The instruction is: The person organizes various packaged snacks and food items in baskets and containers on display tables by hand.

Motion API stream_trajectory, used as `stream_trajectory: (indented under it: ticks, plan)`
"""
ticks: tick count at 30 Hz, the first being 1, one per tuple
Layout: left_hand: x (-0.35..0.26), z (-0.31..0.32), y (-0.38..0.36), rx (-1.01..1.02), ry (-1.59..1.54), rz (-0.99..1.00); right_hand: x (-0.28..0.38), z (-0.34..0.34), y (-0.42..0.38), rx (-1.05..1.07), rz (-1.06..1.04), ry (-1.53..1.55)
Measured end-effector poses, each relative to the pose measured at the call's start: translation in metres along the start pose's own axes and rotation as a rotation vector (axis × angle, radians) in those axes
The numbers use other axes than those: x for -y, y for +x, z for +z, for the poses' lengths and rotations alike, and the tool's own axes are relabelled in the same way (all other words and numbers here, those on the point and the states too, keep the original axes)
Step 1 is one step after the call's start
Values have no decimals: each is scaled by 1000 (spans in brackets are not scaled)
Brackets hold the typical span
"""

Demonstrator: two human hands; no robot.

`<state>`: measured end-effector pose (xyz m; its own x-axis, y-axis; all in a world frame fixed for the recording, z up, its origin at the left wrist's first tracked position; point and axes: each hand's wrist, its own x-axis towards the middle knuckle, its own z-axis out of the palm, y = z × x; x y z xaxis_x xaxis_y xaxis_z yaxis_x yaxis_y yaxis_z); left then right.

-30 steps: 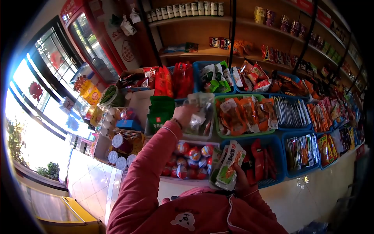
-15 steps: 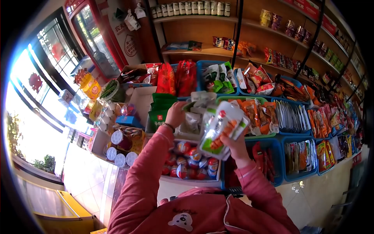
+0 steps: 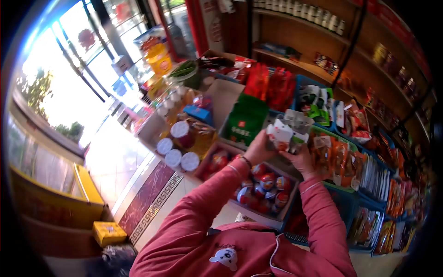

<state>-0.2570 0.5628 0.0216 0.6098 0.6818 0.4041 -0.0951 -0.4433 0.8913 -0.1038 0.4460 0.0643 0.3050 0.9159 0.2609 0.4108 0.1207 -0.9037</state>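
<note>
Both hands are closed on a small stack of white snack packets (image 3: 280,134) with red and green print. My left hand (image 3: 260,150), with a dark bracelet at its wrist, grips the stack's left side. My right hand (image 3: 301,161) holds the lower right side, fingers partly hidden. Just behind the stack, clear-grey packets (image 3: 299,121) stand in a box. To the left is a large green bag (image 3: 245,119). Below my hands, a box of red, white and blue egg-shaped balls (image 3: 265,182) sits partly behind my left forearm.
A green basket (image 3: 344,185) of orange snack packs and several blue baskets (image 3: 323,123) lie to the right. Lidded cups (image 3: 180,130) fill a carton at the left. Shelves (image 3: 300,18) stand behind; a yellow box (image 3: 109,233) is on the floor.
The view has turned left. The packets, held in my right hand before, are now between both hands, closer to the box behind. My left hand has left that box and joined the right.
</note>
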Motion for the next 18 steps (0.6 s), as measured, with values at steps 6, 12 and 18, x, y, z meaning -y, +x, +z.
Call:
stream_trajectory:
  ticks: [6,12,18]
  plan:
    - [12,9,-6,-111,2,28,-9,14,-2,8,59,121]
    - [-15,-11,-11,68,247,32,1,25,-10,131,136,294]
    - [-37,-12,-10,164,217,17,3,4,-24,-128,0,-99]
